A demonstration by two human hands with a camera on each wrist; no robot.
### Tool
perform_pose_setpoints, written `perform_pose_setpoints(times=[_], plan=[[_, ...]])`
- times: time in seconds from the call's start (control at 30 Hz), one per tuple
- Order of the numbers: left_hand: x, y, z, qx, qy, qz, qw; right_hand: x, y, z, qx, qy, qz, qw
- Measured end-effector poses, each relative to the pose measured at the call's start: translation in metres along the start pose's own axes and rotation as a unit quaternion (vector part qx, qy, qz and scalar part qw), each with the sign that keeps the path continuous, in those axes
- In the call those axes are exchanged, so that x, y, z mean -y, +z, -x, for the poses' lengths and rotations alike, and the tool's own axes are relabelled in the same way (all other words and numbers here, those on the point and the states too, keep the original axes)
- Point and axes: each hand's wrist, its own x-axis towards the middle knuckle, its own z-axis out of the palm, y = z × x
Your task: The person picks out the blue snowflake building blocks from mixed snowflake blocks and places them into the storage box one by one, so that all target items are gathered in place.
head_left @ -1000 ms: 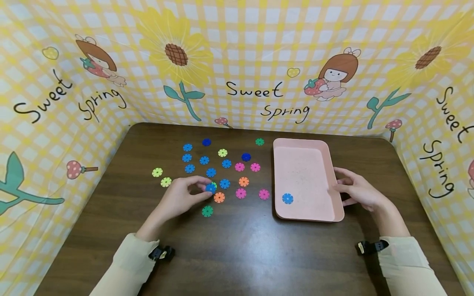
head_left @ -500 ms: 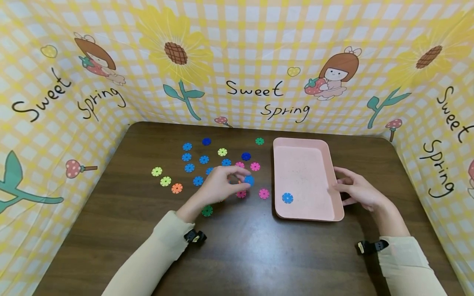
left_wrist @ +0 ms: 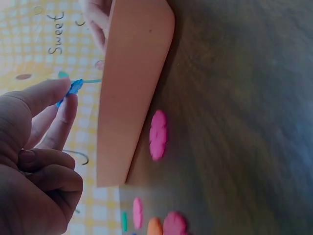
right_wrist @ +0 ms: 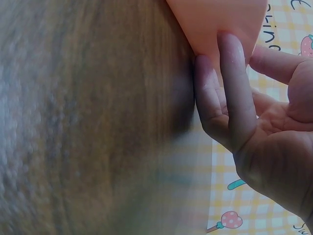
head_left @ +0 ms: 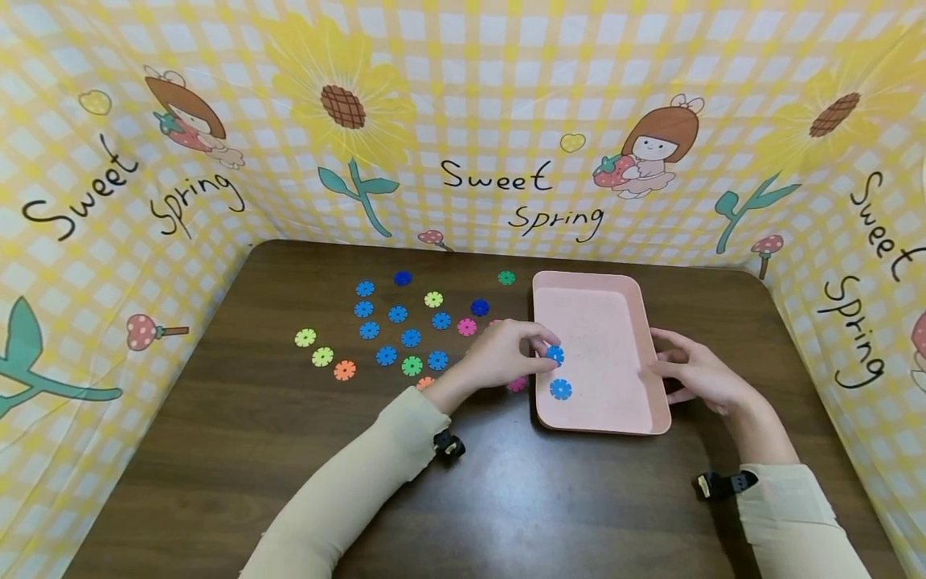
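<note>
A yellow-checked cloth [head_left: 492, 80] walls in the brown table [head_left: 463, 507]. The left hand [head_left: 502, 354] pinches a blue disc [head_left: 555, 356] between its fingertips, above the pink tray [head_left: 593, 322], just inside its left rim; a second blue disc [head_left: 560, 389] lies near it on the tray's floor. This hand reaches across from the left, with two fingers folded toward the palm. The right hand [head_left: 698, 371] holds the tray's right wall, thumb at the rim, fingers against the outside. Left of the tray lie scattered discs [head_left: 398, 314] in blue, green, yellow-green, orange and pink. The cloth reads "Sweet Spring".
</note>
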Motion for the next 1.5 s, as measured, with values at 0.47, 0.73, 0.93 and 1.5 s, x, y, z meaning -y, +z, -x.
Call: perform_pose_setpoints(times=[0.47, 0.73, 0.93, 1.5], plan=[[0.002, 0.027, -0.021, 0.033, -0.052, -0.119, 0.9910, 0.001, 0.001, 0.000, 0.001, -0.003, -0.003, 1.0000], [-0.002, 0.033, -0.024, 0.026, -0.049, -0.200, 0.9783, 0.000, 0.001, 0.000, -0.001, -0.001, -0.004, 1.0000], [-0.002, 0.033, -0.020, 0.014, -0.027, -0.228, 0.9731, 0.000, 0.001, 0.000, 0.000, -0.003, -0.001, 1.0000], [0.003, 0.004, 0.020, -0.070, 0.059, -0.192, 0.9770, -0.001, 0.000, 0.000, -0.002, 0.001, -0.004, 1.0000]])
